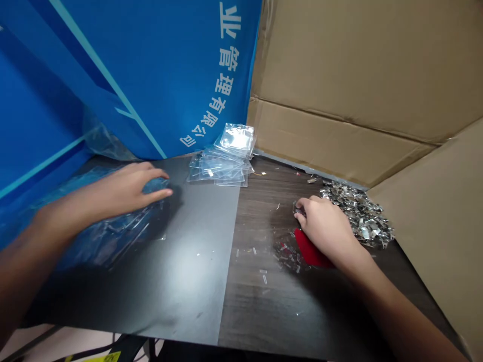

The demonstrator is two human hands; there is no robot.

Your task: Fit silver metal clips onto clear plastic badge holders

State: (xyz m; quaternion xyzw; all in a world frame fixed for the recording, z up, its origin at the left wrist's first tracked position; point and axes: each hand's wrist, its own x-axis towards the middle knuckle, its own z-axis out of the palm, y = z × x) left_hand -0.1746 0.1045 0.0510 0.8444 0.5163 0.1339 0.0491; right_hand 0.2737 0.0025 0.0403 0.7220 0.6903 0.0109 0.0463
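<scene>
Picking at left edge of heap of small shiny metal clips, right hand curled narrow, hold unclear | left hand spread flat on crinkled clear plastic bag, well left of heap | next needs fine single-clip pinch

On the table, a bag lies left and a pile of clips right. A stack of pouches lies far, between them.

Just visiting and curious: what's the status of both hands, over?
Left hand flat on clear plastic bags, grip open. Right hand curled at metal clips, grip unclear. Red piece under palm.
</scene>
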